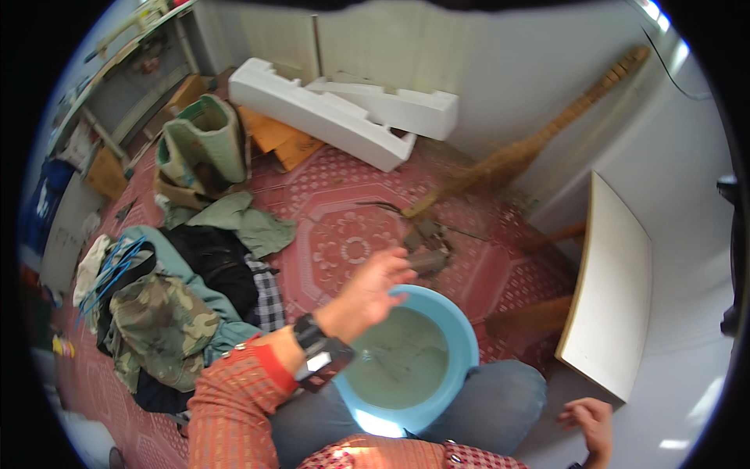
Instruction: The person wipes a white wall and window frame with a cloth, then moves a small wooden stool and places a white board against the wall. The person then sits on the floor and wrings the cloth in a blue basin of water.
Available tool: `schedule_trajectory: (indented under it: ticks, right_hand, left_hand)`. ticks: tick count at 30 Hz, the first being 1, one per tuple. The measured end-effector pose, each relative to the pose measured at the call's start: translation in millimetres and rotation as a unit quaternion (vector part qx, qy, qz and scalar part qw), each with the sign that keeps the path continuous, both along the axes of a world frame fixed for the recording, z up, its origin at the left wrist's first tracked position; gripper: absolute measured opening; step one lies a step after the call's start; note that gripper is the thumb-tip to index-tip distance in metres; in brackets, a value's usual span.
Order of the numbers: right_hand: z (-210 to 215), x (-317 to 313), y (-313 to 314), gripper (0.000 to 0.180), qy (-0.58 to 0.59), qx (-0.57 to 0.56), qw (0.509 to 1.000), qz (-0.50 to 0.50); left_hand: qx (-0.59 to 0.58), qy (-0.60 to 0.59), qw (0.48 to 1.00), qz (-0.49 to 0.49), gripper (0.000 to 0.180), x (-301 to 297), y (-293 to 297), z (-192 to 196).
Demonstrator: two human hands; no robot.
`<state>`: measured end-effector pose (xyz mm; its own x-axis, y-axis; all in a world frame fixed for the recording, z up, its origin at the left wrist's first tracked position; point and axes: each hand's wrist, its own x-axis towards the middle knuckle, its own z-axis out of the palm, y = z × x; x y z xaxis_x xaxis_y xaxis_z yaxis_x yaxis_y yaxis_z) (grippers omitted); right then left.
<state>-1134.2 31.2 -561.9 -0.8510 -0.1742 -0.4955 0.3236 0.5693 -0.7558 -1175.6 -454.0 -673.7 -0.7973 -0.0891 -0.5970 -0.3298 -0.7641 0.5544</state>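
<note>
A light blue basin (469,344) of cloudy water stands between my knees. My left hand (371,285) is over the basin's far left rim, its fingers loosely stretched out and nothing visible in them. Just beyond the fingertips, a dark greyish heap of debris (428,248) lies on the floor; I cannot make out its pieces. My right hand (591,426) is off to the lower right, past my knee, with loosely bent fingers and nothing seen in it.
A clothes pile (164,313) with blue hangers (113,270) lies left. White foam pieces (328,113) and a green-lined box (203,148) are at the back. A straw broom (516,156) leans against the right wall, near a white board (609,289).
</note>
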Motion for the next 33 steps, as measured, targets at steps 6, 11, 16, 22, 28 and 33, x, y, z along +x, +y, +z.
schedule_trajectory:
  ticks: [6,11,16,22,28,33]
  right_hand:
    - [63,-35,-195,0.024,0.15,-0.135,0.977,0.063]
    - [-40,-84,-291,0.028,-0.101,-0.263,0.946,0.162]
    - [-115,-79,-261,0.029,-0.207,-0.253,0.939,0.111]
    - [-107,-77,-233,0.025,-0.249,-0.195,0.946,0.073]
    - [-95,-61,-227,0.037,-0.375,-0.113,0.917,0.073]
    - [-85,-40,-233,0.042,-0.315,-0.091,0.937,0.121]
  left_hand:
    - [0.056,0.018,0.992,-0.111,0.034,27,21,14]
    - [0.034,0.005,0.992,-0.123,0.037,58,7,12]
    - [0.063,-0.13,0.984,-0.101,0.035,88,-11,5]
    - [0.153,-0.299,0.94,-0.056,0.033,98,-9,16]
    - [0.216,-0.295,0.931,-0.007,0.025,99,8,36]
    - [0.209,-0.3,0.931,0.01,0.021,100,33,46]
